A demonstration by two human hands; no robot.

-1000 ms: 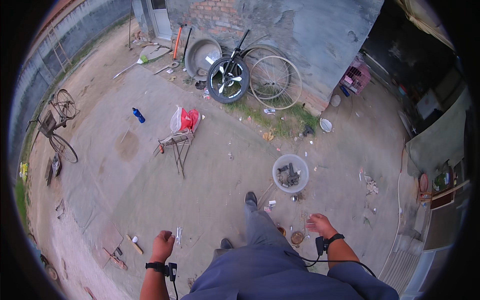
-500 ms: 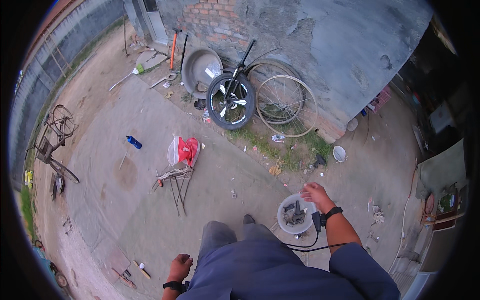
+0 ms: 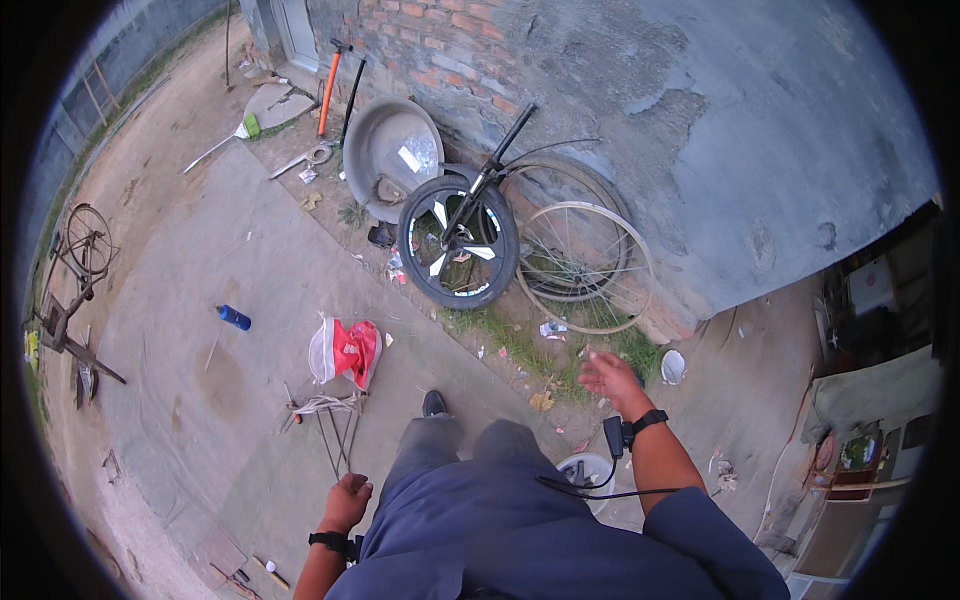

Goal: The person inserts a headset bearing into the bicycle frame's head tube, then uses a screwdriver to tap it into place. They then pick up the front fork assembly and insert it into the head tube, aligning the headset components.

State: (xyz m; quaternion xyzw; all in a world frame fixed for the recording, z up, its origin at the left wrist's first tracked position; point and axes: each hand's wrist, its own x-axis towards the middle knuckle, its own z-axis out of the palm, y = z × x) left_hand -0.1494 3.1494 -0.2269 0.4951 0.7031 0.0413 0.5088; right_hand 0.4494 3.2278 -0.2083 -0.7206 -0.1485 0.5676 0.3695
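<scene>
My right hand (image 3: pixel 612 382) reaches out ahead on the right, fingers stretched and slightly apart, with nothing in it. Beyond it, a bare spoked bicycle wheel rim (image 3: pixel 645 268) leans against the wall. A bicycle wheel with a black tyre (image 3: pixel 408 245), attached to a black suspension fork (image 3: pixel 487 172), stands left of the rim. My left hand (image 3: pixel 346 503) hangs low beside my left leg, its fingers loosely half-curled and no object visible in it. Nearest to that hand is a rack of thin metal rods (image 3: pixel 328 445). A whitish bucket (image 3: pixel 601 466) holding metal parts is partly hidden behind my right side.
A large grey basin (image 3: pixel 362 140) and an orange-handled tool (image 3: pixel 329 95) lean by the wall (image 3: pixel 620 90). A red and white bag (image 3: pixel 352 352) and a blue bottle (image 3: pixel 234 318) lie on the ground at left. An old bicycle (image 3: pixel 70 320) stands far left. A white bowl (image 3: pixel 673 367) sits at right.
I have stepped toward the wall, and the wheels look nearer. My right hand has moved away from above the bucket, which now sits lower and partly behind me. My left foot is forward.
</scene>
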